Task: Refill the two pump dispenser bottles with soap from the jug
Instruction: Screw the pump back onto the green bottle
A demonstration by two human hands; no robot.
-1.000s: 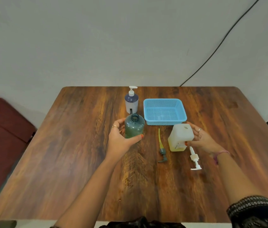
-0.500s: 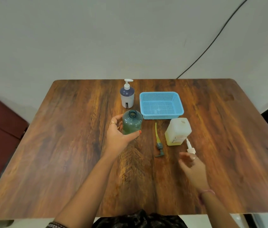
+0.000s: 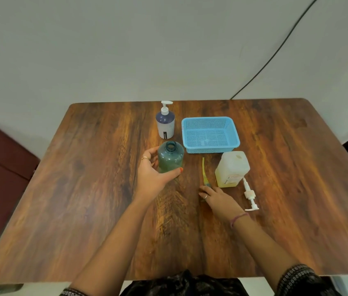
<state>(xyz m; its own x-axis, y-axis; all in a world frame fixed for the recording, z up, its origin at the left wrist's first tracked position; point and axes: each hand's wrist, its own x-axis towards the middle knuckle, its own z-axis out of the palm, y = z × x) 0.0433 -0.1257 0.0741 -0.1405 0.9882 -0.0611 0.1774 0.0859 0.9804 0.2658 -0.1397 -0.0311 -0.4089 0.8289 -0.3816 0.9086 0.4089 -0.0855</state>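
Note:
My left hand (image 3: 152,176) grips a green bottle (image 3: 170,160) that stands upright on the table, its neck uncapped. That bottle's dark pump (image 3: 205,174), with a long yellow tube, lies flat just right of it. My right hand (image 3: 217,199) rests over the pump's head, fingers closed around it. The white jug (image 3: 231,168), holding yellowish soap, stands beside my right hand. A white pump (image 3: 250,195) lies loose to the jug's right. Behind the green bottle stands a white and blue dispenser bottle (image 3: 165,122) with its pump fitted.
A blue mesh basket (image 3: 210,134) sits behind the jug on the wooden table (image 3: 83,199). A dark red seat (image 3: 0,167) stands off the table's left edge. A black cable (image 3: 275,54) runs down the wall at the back right.
My right hand let go of the jug, pulled back toward me, then moved left onto the head of the dark pump. My left hand kept hold of the green bottle.

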